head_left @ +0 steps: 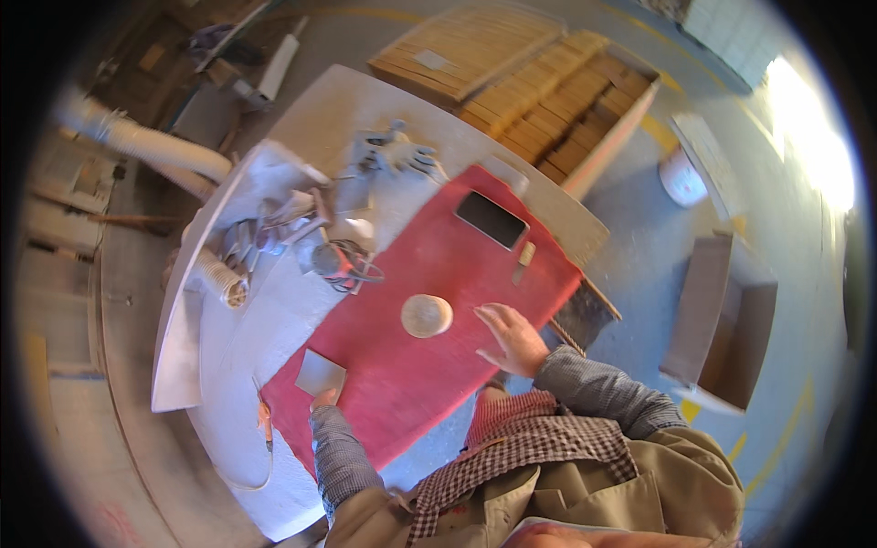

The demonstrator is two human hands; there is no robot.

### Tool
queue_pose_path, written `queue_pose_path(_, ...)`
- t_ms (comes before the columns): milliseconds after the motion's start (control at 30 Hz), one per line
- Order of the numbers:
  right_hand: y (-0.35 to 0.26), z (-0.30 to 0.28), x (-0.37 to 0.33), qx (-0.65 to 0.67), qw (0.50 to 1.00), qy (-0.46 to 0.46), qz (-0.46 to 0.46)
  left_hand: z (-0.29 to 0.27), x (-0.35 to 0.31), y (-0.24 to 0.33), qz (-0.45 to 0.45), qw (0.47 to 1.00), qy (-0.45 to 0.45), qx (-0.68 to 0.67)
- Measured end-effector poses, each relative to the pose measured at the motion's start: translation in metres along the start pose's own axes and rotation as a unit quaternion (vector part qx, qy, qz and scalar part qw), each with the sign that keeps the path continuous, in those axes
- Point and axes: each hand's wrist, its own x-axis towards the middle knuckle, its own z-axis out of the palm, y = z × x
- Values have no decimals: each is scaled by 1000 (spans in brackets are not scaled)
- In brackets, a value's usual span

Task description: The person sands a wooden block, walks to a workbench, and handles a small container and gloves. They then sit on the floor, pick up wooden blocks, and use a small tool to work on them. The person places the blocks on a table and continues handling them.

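Note:
A round, pale wooden-looking piece point(427, 316) rests on the red cloth point(402, 402) in front of me. To its right is my right hand point(513, 340), fingers spread and holding nothing, a short gap away from the piece. At the cloth's left side my left hand point(324, 398) grips the near edge of a flat, square, greyish sheet point(321, 374). Most of that hand's fingers are hidden by the sheet and the sleeve. What the sheet is made of I cannot tell.
A dark phone point(491, 219) and a small tan strip point(524, 259) lie on the cloth's far part. Grey gloves point(393, 153), a corded red power tool point(340, 265) and an orange-handled tool point(265, 416) lie leftward. Stacked cartons point(557, 114) stand behind; an open box point(722, 320) sits right.

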Motion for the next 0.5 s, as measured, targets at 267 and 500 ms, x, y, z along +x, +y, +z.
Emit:
queue_pose_path(267, 112, -59, -188, 45, 935, 191, 294, -18, -55, 8, 38, 846, -210, -488)
queue_pose_path(500, 141, -5, -316, 75, 746, 392, 533, 12, -107, 42, -66, 919, -139, -362)
